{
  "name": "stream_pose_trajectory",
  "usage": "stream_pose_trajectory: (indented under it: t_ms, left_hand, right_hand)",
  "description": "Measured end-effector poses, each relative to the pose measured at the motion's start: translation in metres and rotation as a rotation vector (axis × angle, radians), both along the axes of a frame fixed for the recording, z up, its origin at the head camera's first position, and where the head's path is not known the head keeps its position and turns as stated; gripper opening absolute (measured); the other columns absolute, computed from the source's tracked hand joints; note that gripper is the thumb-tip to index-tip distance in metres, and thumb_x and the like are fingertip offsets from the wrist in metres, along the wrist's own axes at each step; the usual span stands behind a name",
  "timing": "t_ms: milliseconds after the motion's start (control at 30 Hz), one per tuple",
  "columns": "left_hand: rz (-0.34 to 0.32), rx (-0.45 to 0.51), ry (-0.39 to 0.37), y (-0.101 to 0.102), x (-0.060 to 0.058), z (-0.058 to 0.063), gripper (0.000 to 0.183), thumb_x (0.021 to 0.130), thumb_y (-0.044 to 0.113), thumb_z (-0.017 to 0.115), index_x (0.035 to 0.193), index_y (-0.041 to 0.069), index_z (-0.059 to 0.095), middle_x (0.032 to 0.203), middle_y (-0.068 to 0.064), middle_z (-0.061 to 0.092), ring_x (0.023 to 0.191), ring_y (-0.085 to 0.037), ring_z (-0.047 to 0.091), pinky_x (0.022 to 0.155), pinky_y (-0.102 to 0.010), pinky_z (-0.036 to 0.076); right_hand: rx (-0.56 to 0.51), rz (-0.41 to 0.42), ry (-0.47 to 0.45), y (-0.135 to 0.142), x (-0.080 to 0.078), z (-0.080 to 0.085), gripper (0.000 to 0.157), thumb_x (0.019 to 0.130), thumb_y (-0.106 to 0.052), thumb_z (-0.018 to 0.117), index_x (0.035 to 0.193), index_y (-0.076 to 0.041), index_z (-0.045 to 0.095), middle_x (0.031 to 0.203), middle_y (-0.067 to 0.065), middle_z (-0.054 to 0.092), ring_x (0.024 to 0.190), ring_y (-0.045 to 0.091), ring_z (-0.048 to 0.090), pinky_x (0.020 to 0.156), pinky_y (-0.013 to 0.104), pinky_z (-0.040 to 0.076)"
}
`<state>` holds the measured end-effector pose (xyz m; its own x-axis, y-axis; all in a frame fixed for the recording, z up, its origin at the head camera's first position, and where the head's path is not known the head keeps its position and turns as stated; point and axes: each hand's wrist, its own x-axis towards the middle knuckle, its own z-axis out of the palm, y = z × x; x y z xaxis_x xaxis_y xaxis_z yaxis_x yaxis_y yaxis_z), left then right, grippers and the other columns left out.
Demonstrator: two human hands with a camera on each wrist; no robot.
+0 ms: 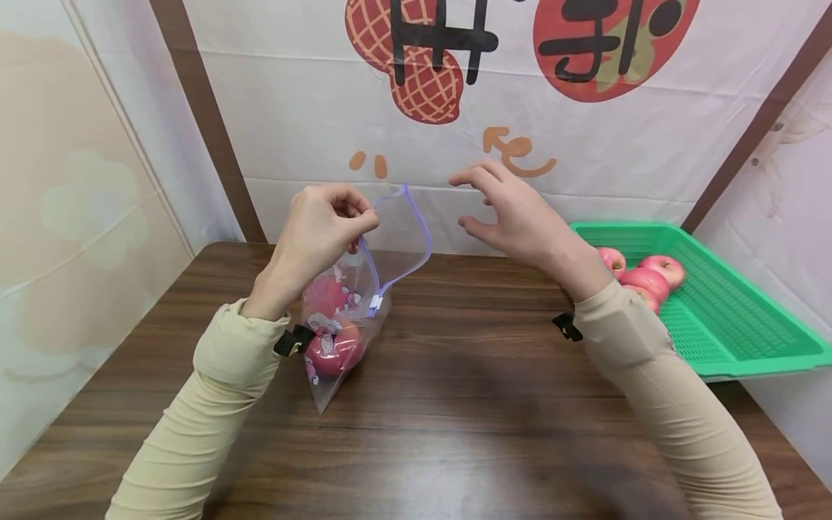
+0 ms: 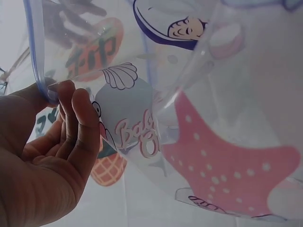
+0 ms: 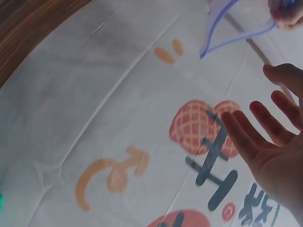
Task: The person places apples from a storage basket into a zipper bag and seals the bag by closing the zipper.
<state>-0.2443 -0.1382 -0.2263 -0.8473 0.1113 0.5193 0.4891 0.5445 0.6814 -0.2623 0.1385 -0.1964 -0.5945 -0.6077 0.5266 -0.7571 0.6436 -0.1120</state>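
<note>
My left hand (image 1: 331,217) pinches the purple-edged rim of a clear zip bag (image 1: 409,245), whose mouth gapes toward the right. Inside the bag, low down, lie red apples (image 1: 334,347); a white slider (image 1: 376,302) sits on its zip. Printed cartoons, among them a pink starfish (image 2: 222,165), cover the bag in the left wrist view, where the left hand (image 2: 52,142) grips the edge between thumb and fingers. To the right of the bag, apart from it, my right hand (image 1: 507,209) hovers with fingers spread and nothing in it, as the right hand (image 3: 274,137) also appears in the right wrist view.
A green plastic basket (image 1: 734,339) stands at the right of the wooden table (image 1: 455,419), with several red apples (image 1: 650,278) in its far left corner. Behind the table hangs a white printed cloth (image 1: 292,115). Black straps sit at both wrists.
</note>
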Motion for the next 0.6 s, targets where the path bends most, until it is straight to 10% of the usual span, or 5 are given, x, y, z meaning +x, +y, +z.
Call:
stream_pose_trajectory:
  t_ms: [600]
  left_hand:
    - [-0.002, -0.028, -0.015, 0.003, 0.002, -0.002, 0.008, 0.083, 0.013, 0.062, 0.081, 0.012, 0.070, 0.066, -0.006, 0.065, 0.050, -0.021, 0.062, 0.044, -0.024, 0.043]
  right_hand:
    - [0.078, -0.171, -0.031, 0.064, -0.008, -0.001, 0.050, 0.085, -0.012, 0.076, 0.130, -0.005, 0.057, 0.123, 0.013, 0.058, 0.114, 0.028, 0.057, 0.102, 0.049, 0.049]
